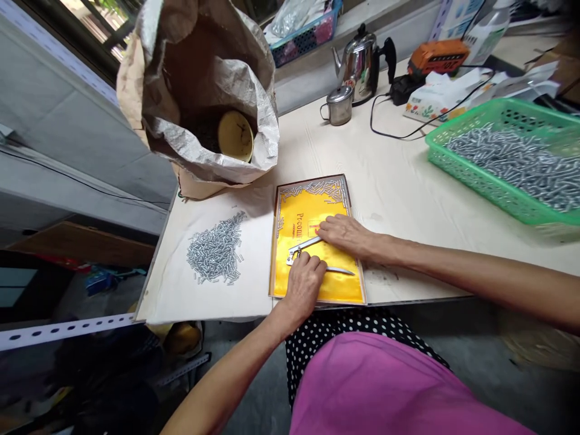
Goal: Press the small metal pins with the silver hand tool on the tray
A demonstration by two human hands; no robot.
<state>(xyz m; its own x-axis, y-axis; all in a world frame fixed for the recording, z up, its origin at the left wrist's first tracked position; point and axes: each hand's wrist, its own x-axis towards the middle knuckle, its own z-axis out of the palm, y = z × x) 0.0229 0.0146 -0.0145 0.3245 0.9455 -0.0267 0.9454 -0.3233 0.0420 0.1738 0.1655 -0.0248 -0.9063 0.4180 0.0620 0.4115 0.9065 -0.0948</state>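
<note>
Where the pale wooden table (408,181) ends at its near edge, a shallow yellow-lined tray (296,290) lies flat, its brown rim almost flush with that edge. Both hands rest inside it. The left hand (304,284) is curled, fingers together, pressing on the pivot end of a pair of slim metal tongs (312,257); the right hand (347,234) lies flatter, fingers together, on the upper arm of the same tool. The lower arm points out to the right across the satin-like lining. Small shiny metal pins (317,188) are scattered along the tray's far rim and left side.

Just left of the tray, a loose heap of pins (216,249) sits on a white sheet, with bare sheet around it down to the table's corner. Behind that heap, a crumpled paper sack (203,90) stands open, a yellow cup (235,136) inside it, crowding the far left corner. To the right, well apart from the hands, a green plastic basket (489,181) holds a great many more pins. Between tray and basket the tabletop is bare. Farther back stand a steel kettle (360,60), a small lidded mug (339,104) and a black cord (408,134).
</note>
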